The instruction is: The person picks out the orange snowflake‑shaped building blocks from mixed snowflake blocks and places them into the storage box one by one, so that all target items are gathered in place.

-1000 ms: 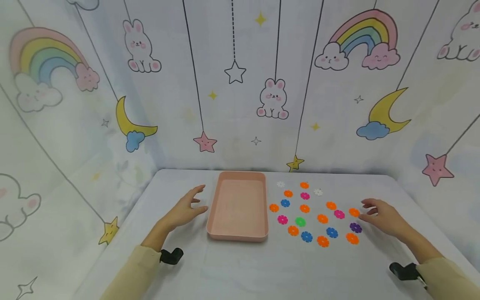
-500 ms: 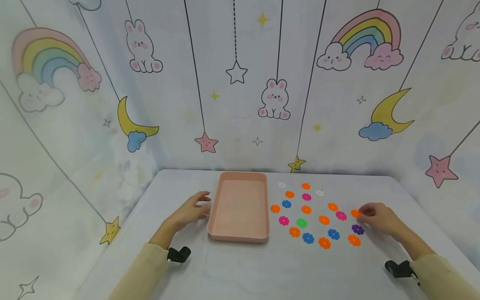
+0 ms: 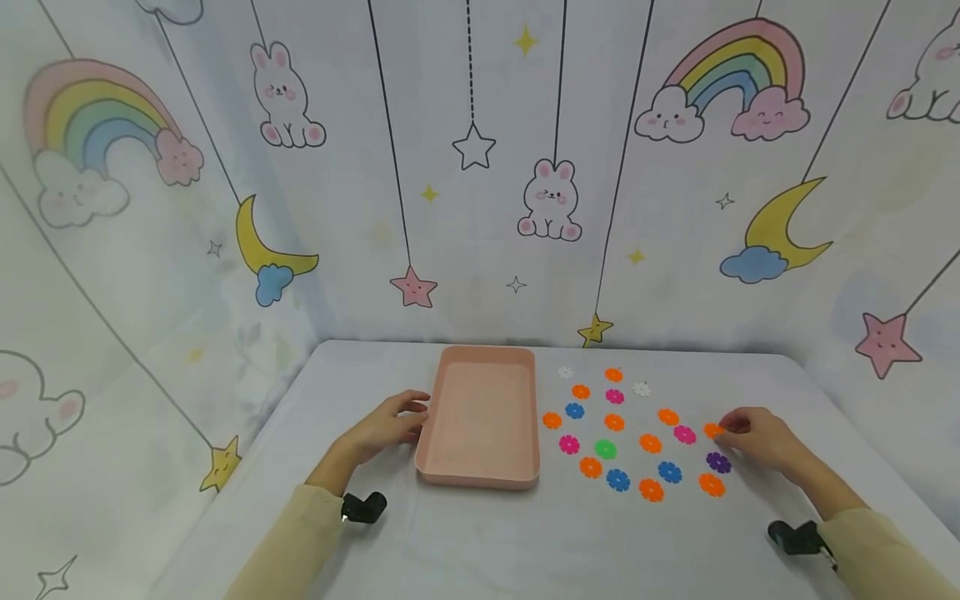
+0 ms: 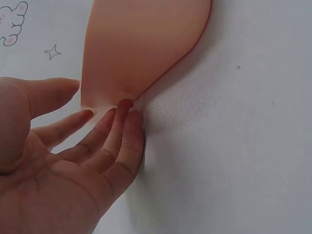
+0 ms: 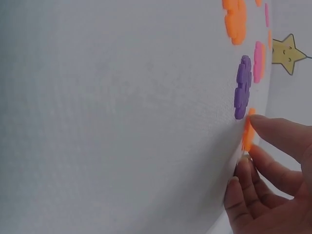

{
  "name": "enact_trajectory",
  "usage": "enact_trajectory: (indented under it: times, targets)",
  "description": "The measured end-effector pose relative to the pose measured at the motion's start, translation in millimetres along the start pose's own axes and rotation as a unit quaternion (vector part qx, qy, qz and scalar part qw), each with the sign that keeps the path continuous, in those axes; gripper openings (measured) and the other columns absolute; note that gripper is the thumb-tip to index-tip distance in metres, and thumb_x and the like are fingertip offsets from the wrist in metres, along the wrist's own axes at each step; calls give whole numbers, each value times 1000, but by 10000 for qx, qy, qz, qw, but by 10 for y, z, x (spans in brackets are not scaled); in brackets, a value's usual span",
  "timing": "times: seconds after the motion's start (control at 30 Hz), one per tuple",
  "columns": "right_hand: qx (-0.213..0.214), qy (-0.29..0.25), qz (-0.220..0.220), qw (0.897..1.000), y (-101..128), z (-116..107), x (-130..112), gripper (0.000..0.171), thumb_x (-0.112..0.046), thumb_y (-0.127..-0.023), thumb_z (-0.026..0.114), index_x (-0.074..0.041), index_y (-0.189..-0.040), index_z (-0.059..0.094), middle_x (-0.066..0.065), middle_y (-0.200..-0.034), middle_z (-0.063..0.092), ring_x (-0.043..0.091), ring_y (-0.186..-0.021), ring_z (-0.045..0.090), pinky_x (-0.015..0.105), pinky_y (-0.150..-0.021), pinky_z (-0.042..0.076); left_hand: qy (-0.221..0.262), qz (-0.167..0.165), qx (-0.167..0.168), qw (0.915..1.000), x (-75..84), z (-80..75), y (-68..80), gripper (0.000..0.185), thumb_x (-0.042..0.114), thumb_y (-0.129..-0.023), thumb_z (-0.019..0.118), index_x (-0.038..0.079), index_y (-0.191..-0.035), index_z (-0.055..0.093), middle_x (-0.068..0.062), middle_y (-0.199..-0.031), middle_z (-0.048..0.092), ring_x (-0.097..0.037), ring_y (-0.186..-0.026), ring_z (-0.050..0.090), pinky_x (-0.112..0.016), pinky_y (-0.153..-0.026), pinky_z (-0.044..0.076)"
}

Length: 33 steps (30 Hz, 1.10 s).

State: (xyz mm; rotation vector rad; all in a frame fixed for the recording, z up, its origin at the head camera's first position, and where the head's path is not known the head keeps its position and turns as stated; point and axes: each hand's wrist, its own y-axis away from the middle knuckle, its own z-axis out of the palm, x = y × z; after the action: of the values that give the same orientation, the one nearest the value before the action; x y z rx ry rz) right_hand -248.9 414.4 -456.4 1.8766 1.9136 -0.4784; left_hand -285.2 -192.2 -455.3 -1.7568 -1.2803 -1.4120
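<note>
Counted: one white table (image 3: 450,542), twenty flower-shaped discs (image 3: 712,485), namely ten orange discs (image 3: 651,489), three pink discs (image 3: 685,435), three blue discs (image 3: 671,472), two white discs (image 3: 566,372), one green disc (image 3: 605,449) and one purple disc (image 3: 718,462). Also counted: one peach tray (image 3: 480,425), one left hand (image 3: 388,427), one right hand (image 3: 767,439), two beige sleeves (image 3: 283,543), two black wrist devices (image 3: 795,537), and, printed behind, two rainbows (image 3: 738,57), two crescent moons (image 3: 772,223).

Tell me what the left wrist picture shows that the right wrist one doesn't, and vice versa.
Only the left wrist view shows the left hand, fingers at the edge of the pink tray. Only the right wrist view shows the right hand, thumb and finger on an orange disc, with a purple disc nearby. Both show the white tabletop and printed backdrop.
</note>
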Motion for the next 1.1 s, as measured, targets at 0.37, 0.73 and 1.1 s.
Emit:
enact_trajectory:
  times: [0.37, 0.73, 1.1]
  targets:
    - [69, -178, 52, 9998, 53, -58, -35, 34, -14, -96, 68, 15, -111, 60, 19, -95, 66, 26, -82, 61, 38, -73, 60, 59, -251, -92, 9996, 46, -15, -12, 47, 13, -108, 50, -6, -150, 39, -27, -139, 52, -33, -119, 63, -44, -100, 54]
    - [219, -585, -158, 9979, 210, -103, -121, 29, -11, -100, 64, 15, -112, 60, 15, -93, 71, 26, -80, 70, 27, -69, 61, 83, -429, -159, 9989, 32, 15, -17, 48, 13, -108, 51, -5, -150, 39, -25, -138, 55, -29, -119, 62, -39, -99, 55]
    - [202, -1023, -598, 9928, 273, -54, -542, 26, -11, -101, 64, 12, -114, 61, 12, -95, 73, 30, -84, 73, 34, -76, 63, 113, -487, -106, 9987, 43, 16, -4, 47, 12, -108, 51, -4, -151, 39, -23, -136, 56, -27, -118, 63, -41, -100, 54]
